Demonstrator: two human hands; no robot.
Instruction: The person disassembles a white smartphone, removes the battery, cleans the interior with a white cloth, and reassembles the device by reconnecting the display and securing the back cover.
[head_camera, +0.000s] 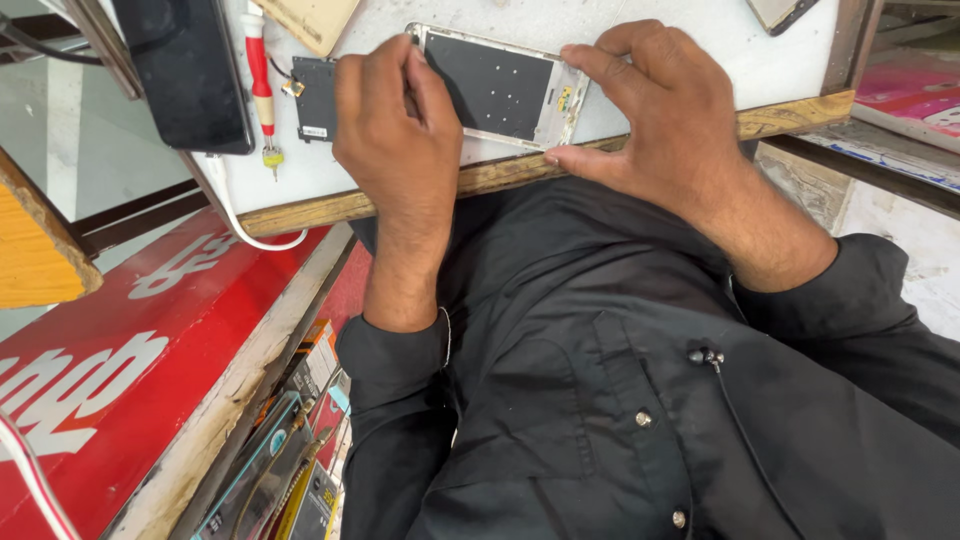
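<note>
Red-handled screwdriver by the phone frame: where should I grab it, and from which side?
Take the screwdriver by its red handle, the thickest part, probably from above with fingers across its width. It lies flat on the white board, tip toward the board's wooden edge. A black device lies close along one side and a small black part on the other, so sideways approaches look cramped.

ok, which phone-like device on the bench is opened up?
The white-framed phone chassis held between both hands, its dark inner plate exposed. The black glossy slab at the bench's left edge lies apart, untouched.

A white worktop (640, 25) with wooden edging stands above a red board (150, 330).
</note>
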